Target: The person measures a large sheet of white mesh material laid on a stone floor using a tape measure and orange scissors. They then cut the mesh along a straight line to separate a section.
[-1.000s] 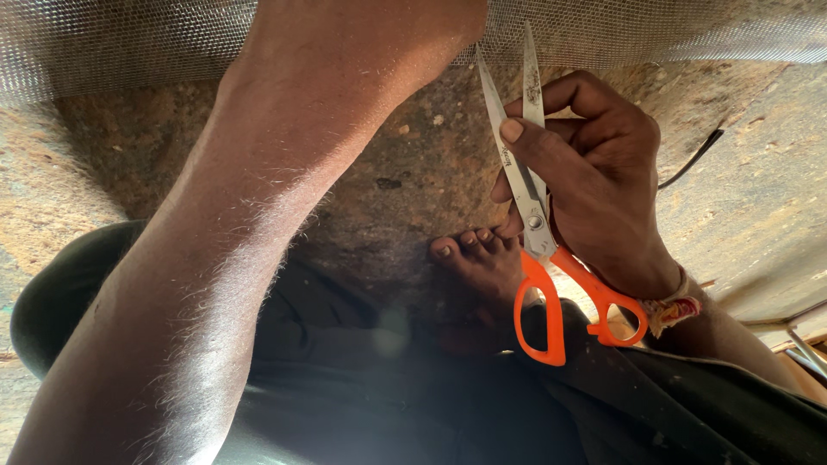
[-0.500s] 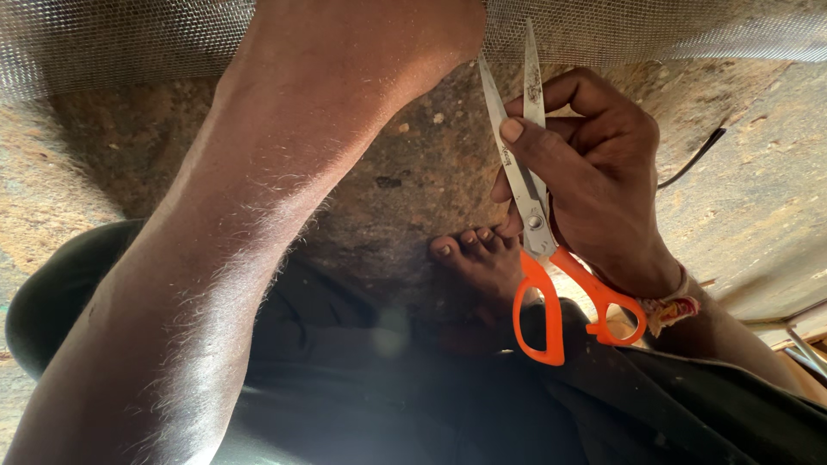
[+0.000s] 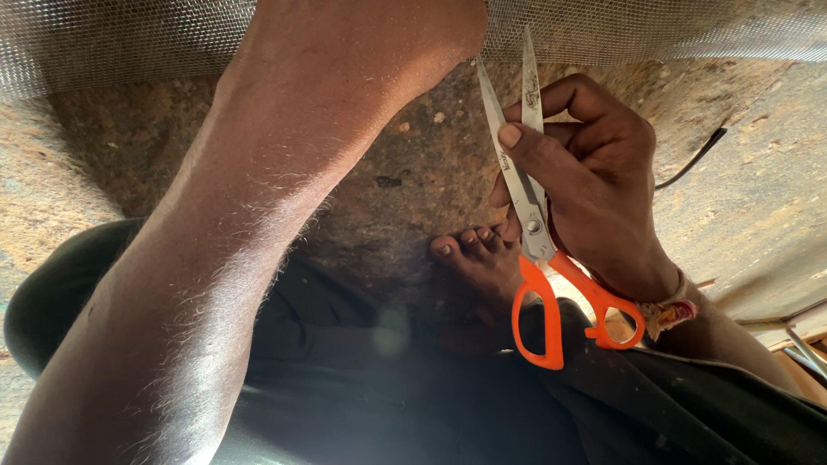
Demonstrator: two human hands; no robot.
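Note:
My right hand (image 3: 594, 189) grips a pair of scissors (image 3: 534, 232) with orange handles around the pivot and lower blades. The thumb lies along one blade. The steel blades are slightly apart and point up at a sheet of fine wire mesh (image 3: 129, 39) across the top of the view. The orange handles hang free below the hand. My left forearm (image 3: 258, 241) runs from the bottom left up to the mesh. My left hand (image 3: 431, 21) shows only its heel at the top edge, and its fingers are cut off.
My bare foot (image 3: 478, 267) rests on rough brown stone ground (image 3: 413, 164) just left of the scissors' handles. Dark trousers (image 3: 362, 387) fill the bottom. A thin black cable (image 3: 693, 159) lies on the ground at the right, with metal rods (image 3: 805, 344) at the far right edge.

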